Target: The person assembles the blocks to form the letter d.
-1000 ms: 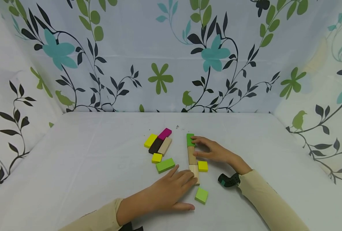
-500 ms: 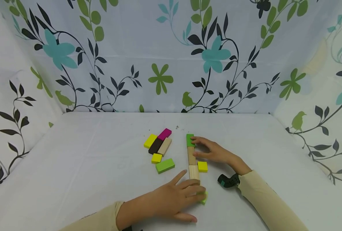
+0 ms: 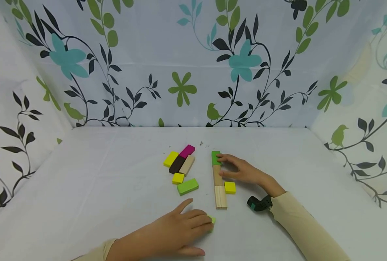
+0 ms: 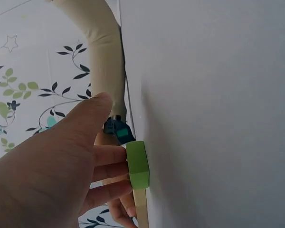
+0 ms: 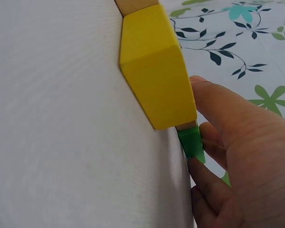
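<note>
In the head view, my left hand [image 3: 177,230] touches a light green block [image 3: 212,223] with its fingertips. Its fingers are fairly straight, and the thumb lies apart from the block; the left wrist view also shows the fingertips against this green block [image 4: 137,165]. My right hand [image 3: 245,171] rests beside a row of blocks set end to end. Its fingertips lie on the green block [image 3: 214,158] at the far end, with the thumb by the tan block [image 3: 217,175]. A pale wooden block [image 3: 221,197] forms the near end. Beside the row sits a small yellow block [image 3: 230,187].
Left of the row lie a magenta block [image 3: 187,150], a dark brown block [image 3: 177,164], a yellow block [image 3: 171,158], a beige block [image 3: 187,165], a small yellow block [image 3: 178,178] and a long green block [image 3: 188,186]. A patterned curtain [image 3: 131,61] hangs behind the white table [image 3: 92,188].
My left hand moved from the row's near end down onto the light green block, then leftward with it, away from the row. My right hand has stayed in place.
</note>
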Action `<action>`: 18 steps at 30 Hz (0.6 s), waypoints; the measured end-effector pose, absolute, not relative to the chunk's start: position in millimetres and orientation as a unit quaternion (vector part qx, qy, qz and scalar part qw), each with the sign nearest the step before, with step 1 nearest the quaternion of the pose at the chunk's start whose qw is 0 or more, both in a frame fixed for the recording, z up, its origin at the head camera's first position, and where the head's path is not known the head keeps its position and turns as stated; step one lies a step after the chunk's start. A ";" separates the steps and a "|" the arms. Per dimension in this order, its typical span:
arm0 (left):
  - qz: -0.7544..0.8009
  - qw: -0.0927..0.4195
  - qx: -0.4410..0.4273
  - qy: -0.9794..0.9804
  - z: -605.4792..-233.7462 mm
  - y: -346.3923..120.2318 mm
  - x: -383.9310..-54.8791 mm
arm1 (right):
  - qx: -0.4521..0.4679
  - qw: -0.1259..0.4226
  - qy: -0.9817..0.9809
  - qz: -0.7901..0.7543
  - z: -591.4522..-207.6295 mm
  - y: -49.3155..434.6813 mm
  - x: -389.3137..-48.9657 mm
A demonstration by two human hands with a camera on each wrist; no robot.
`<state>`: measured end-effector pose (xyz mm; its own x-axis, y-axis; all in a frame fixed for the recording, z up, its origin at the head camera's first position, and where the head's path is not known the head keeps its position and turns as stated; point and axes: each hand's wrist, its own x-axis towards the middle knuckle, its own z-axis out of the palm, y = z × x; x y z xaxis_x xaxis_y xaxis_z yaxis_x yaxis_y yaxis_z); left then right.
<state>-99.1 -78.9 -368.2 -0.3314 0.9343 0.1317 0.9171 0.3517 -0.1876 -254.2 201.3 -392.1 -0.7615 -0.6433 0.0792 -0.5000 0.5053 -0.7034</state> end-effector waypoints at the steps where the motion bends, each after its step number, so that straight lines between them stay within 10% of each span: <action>1: 0.034 0.113 -0.559 -0.820 -368.3 -82.1 -100.6 | -0.332 0.097 0.862 -0.371 -392.2 201.4 -254.2; 18: 0.040 0.164 -0.441 -0.882 -374.1 -103.9 -139.1 | -0.339 0.090 0.863 -0.363 -394.6 201.5 -253.5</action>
<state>-139.1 -103.9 -374.1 -0.5579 0.7904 0.2532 0.7643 0.6082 -0.2144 -253.5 201.5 -394.6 -0.7541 -0.6506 0.0905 -0.5195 0.5064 -0.6883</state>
